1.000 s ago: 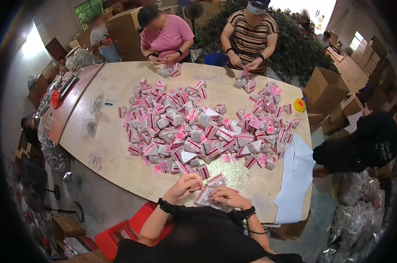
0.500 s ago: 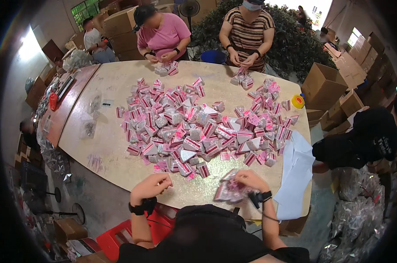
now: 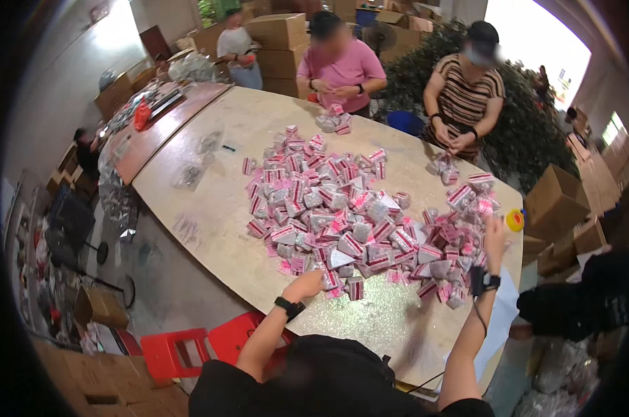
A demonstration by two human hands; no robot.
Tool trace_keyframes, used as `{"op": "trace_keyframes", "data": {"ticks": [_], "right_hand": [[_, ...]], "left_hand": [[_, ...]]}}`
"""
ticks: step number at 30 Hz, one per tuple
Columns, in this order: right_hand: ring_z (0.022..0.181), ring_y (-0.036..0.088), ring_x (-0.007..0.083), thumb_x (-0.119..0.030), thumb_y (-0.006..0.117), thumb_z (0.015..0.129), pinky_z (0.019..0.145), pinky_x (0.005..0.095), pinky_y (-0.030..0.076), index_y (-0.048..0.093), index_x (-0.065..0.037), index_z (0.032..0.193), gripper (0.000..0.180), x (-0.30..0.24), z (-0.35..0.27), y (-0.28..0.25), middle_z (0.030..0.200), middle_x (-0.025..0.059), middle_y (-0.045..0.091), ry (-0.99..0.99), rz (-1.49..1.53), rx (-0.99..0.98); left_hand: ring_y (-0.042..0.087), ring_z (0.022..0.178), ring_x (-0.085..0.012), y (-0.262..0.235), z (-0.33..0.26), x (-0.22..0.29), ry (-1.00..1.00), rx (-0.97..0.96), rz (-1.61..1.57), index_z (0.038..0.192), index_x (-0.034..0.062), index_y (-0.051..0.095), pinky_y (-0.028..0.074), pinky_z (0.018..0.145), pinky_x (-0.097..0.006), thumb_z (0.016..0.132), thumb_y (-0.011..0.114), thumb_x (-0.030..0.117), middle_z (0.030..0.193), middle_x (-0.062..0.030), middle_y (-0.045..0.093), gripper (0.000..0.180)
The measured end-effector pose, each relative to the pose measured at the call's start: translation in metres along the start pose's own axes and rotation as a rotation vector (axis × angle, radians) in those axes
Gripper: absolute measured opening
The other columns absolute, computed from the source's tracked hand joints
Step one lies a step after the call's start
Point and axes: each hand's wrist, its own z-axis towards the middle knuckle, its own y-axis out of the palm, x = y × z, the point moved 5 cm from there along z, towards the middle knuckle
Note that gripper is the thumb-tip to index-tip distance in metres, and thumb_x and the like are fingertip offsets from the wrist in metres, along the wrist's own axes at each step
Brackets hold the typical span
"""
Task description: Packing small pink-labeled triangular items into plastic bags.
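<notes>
Two hands reach into one heap in the head view: the left hand (image 3: 306,283), lower centre, rests curled on the near edge of the pink-and-silver packets (image 3: 356,208), which fill the frame's middle on the pale table (image 3: 210,208). Right hand (image 3: 495,233), centre right, lies over packets at the heap's right edge, its grip unclear. Two people stand at the upper edge; red stools (image 3: 189,351) sit lower left.

Left hand (image 3: 306,283) rests at near edge of pile of pink-and-silver packets (image 3: 360,215) on round table (image 3: 210,208). Right hand (image 3: 494,233) raised over pile's right side, grip unclear. Two people stand at far side handling packets. Red stools (image 3: 189,347) near left.
</notes>
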Motion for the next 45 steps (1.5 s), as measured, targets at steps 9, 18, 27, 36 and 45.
{"op": "trace_keyframes", "data": {"ticks": [9, 18, 27, 36, 45], "right_hand": [[0.087, 0.059, 0.0183, -0.034, 0.056, 0.084, 0.078, 0.0316, 0.048, 0.056, -0.004, 0.114, 0.042, -0.010, -0.273, 0.132, 0.102, 0.0083, 0.062, 0.360, 0.211, -1.542], [0.076, 0.058, 0.0122, -0.033, 0.051, 0.090, 0.066, 0.0276, 0.048, 0.059, -0.004, 0.107, 0.035, 0.003, -0.375, 0.133, 0.090, 0.0034, 0.062, 0.870, 0.329, -1.274], [0.080, 0.061, 0.0210, -0.034, 0.046, 0.091, 0.073, 0.0298, 0.046, 0.057, 0.000, 0.109, 0.041, -0.022, -0.313, 0.141, 0.089, 0.0109, 0.063, 0.741, 0.274, -1.120], [0.100, 0.055, 0.0212, -0.037, 0.043, 0.093, 0.084, 0.0352, 0.046, 0.037, -0.005, 0.130, 0.049, -0.114, -0.301, 0.187, 0.113, 0.0112, 0.054, 1.022, 1.211, -1.119], [0.072, 0.048, 0.0053, -0.024, 0.051, 0.091, 0.065, 0.0225, 0.042, 0.060, -0.001, 0.102, 0.027, -0.110, -0.324, 0.201, 0.087, -0.0011, 0.059, 0.654, 0.658, -0.671]], "left_hand": [[0.032, 0.122, -0.0466, 0.034, 0.050, -0.040, -0.141, 0.105, 0.224, 0.130, 0.0025, 0.035, 0.033, 0.099, -0.050, 0.065, 0.073, 0.042, 0.127, -0.0296, 0.037, 0.084], [0.024, 0.120, -0.0516, 0.075, 0.052, -0.067, -0.455, 0.222, 0.089, 0.126, 0.0100, 0.038, 0.034, 0.092, -0.059, 0.062, 0.077, 0.041, 0.136, -0.0282, 0.019, 0.081], [0.055, 0.094, -0.0323, 0.036, 0.001, -0.008, -0.033, 0.559, -0.282, 0.099, -0.0002, 0.046, 0.045, 0.081, -0.040, 0.077, 0.064, 0.014, 0.099, -0.0187, 0.052, 0.032], [0.055, 0.073, -0.0072, 0.026, -0.028, 0.048, -0.052, 0.072, -0.915, 0.102, 0.0041, 0.040, 0.047, 0.065, -0.023, 0.091, 0.053, 0.016, 0.086, -0.0039, 0.055, 0.020], [0.054, 0.085, -0.0238, 0.029, -0.045, 0.057, 0.499, -0.175, -0.214, 0.106, 0.0012, 0.047, 0.044, 0.075, -0.033, 0.079, 0.065, 0.020, 0.092, -0.0143, 0.055, 0.037]]}}
